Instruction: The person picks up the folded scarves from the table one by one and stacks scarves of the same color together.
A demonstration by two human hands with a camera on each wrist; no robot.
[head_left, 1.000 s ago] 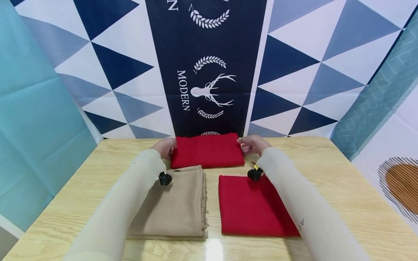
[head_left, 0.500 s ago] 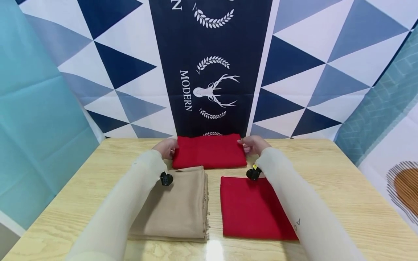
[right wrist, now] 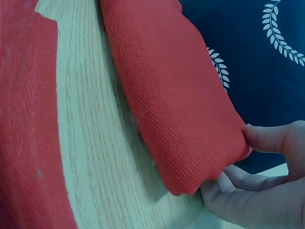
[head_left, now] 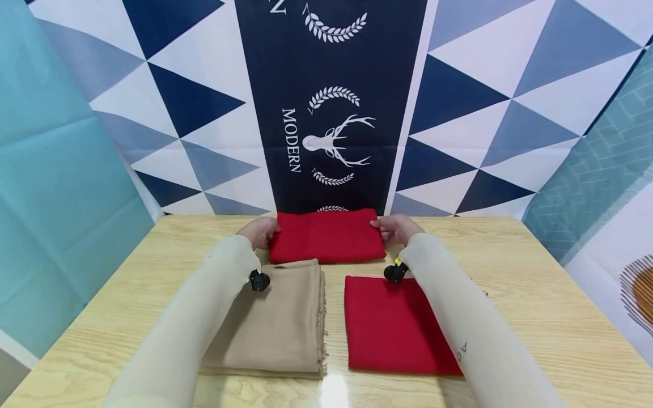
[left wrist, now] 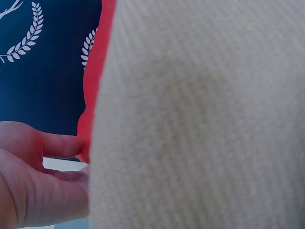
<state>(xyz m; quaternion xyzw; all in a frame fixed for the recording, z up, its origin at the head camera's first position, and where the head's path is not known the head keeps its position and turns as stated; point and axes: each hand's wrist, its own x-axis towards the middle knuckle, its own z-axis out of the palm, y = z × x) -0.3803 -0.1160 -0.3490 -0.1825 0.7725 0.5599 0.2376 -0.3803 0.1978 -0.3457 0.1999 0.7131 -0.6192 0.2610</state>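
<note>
A folded red cloth [head_left: 326, 237] lies at the back of the table, its rear side lifted a little. My left hand [head_left: 258, 231] holds its left end; in the left wrist view the thumb meets the red edge [left wrist: 97, 90], while the other fingertips are hidden. At the opposite end my right hand [head_left: 399, 228] pinches the corner. The right wrist view shows the thumb [right wrist: 264, 136] on top of the red cloth and fingers under it. Nearer me are a folded beige fringed cloth [head_left: 285, 323] on the left and a second folded red cloth [head_left: 393, 334] on the right.
The wooden table [head_left: 530, 317] ends at a hanging patterned curtain [head_left: 336, 113] close behind the back cloth. My left forearm passes over the beige cloth, my right over the nearer red one. Pale beige fabric [left wrist: 195, 114] fills most of the left wrist view.
The head view has shifted slightly, so the scene sits a little further right. Both hands keep their hold on the back red cloth, which stays in place.
</note>
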